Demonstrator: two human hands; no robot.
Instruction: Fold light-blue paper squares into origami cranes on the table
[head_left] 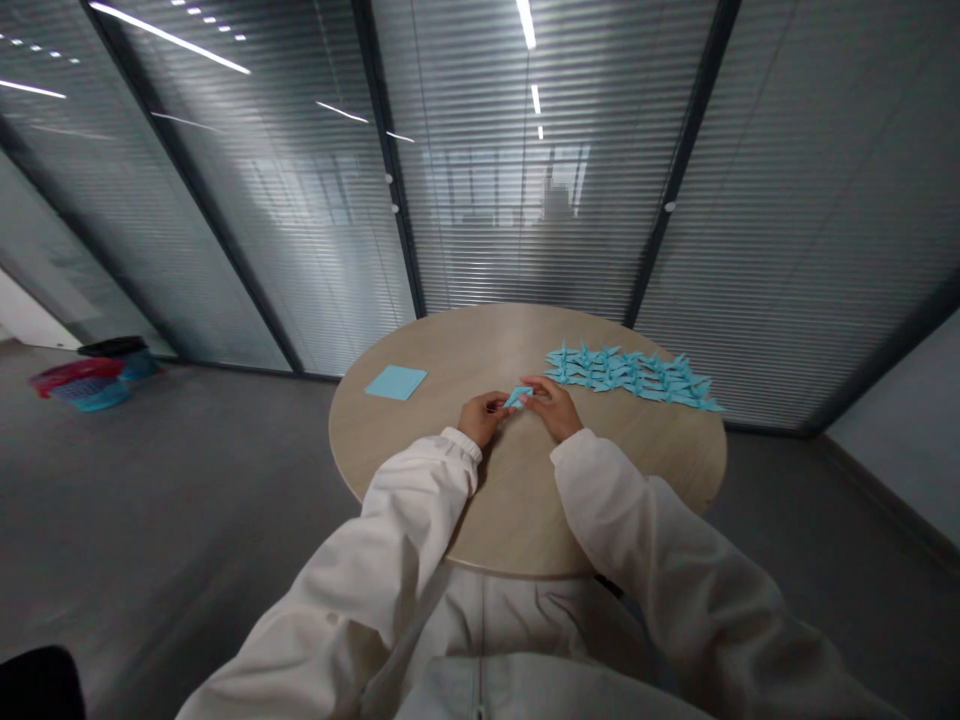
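Note:
A small folded piece of blue paper (517, 397) is between my two hands, over the middle of the round wooden table (517, 510). My left hand (481, 416) pinches its left end, fingers closed. At its right end, my right hand (553, 405) grips it between thumb and fingers. Part of the paper is hidden by my fingertips, so its exact folded shape is hard to tell. Beyond my right hand lie several blue folded paper cranes (630, 375), packed in rows. A flat stack or sheet of square blue paper (396, 382) rests left of my left hand.
Behind the table stands a glass partition with blinds (525, 250) and dark frames. On the floor at far left are a red and blue basket (82, 385) and a dark-rimmed bin (124, 355). A black object (41, 685) shows at the lower left corner.

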